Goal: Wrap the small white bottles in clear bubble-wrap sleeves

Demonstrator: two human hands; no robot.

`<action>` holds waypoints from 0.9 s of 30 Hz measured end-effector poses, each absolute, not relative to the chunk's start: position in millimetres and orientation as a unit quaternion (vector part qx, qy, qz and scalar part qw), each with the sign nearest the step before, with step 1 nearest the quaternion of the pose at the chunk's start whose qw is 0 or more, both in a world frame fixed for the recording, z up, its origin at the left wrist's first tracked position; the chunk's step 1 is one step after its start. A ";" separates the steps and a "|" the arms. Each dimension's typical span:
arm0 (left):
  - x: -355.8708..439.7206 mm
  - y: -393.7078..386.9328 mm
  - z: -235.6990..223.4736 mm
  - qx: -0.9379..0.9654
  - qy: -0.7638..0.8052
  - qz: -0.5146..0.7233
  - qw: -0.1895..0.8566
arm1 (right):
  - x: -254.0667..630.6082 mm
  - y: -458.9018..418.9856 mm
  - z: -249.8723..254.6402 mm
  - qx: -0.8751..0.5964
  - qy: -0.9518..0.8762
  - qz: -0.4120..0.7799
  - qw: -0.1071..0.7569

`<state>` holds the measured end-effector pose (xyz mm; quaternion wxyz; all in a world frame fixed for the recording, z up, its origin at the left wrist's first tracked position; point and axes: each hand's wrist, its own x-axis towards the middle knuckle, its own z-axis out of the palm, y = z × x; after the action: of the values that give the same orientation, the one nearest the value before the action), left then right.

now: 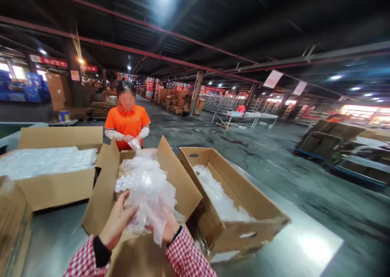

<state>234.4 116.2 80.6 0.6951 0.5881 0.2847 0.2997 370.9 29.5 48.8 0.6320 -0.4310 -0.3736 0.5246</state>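
Observation:
Over an open cardboard box (179,179), both hands are among clear plastic bags (146,179). My left hand (120,218) has thumb and fingers apart, beside the bags and just below a cluster of small clear bottle-like items (123,183). A clear plastic bag (158,228) drapes over my right hand (170,227), which appears to grip it; most of those fingers are hidden behind the film. The bags are heaped up to the box's far end.
A long carton (258,204) with white plastic pieces stands right, on the metal table (304,244). Another carton (61,187), filled with clear packs, sits left. Across the table a co-worker in an orange shirt (128,120) handles a clear bag. Part of a box (14,228) stands near left.

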 end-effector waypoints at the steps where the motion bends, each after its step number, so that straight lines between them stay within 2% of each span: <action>1: 232.9 112.3 74.5 0.591 0.301 0.315 0.679 | 373.1 20.5 48.4 -0.414 -0.352 0.539 0.644; 3: 227.6 107.0 64.1 0.595 0.340 0.333 0.648 | 375.0 6.7 42.7 -0.407 -0.305 0.537 0.673; 7: 207.2 99.2 47.7 0.638 0.394 0.320 0.579 | 368.5 -0.2 22.5 -0.511 -0.276 0.374 0.723; 9: 193.2 93.4 40.1 0.687 0.430 0.351 0.469 | 363.3 4.5 14.5 -0.550 -0.303 0.334 0.703; 11: 181.2 85.8 32.5 0.731 0.414 0.377 0.390 | 357.3 12.3 9.4 -0.574 -0.369 0.352 0.641; 17: 175.1 79.4 8.7 0.826 0.313 0.221 0.414 | 336.6 48.7 -1.2 -0.665 -0.501 0.361 0.420; 19: 173.5 89.9 -1.0 0.827 0.310 0.231 0.407 | 338.1 63.2 -3.5 -0.666 -0.518 0.378 0.381; 23: 159.7 116.3 -14.6 0.802 0.345 0.287 0.394 | 357.4 92.8 -0.1 -0.626 -0.515 0.492 0.317; 27: 152.3 126.1 -3.9 0.738 0.382 0.279 0.482 | 359.2 117.6 0.3 -0.598 -0.540 0.522 0.281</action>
<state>152.3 126.1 -3.9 0.4816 0.7380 0.3817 0.2786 359.2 117.6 0.3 0.2810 -0.5975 -0.5403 0.5216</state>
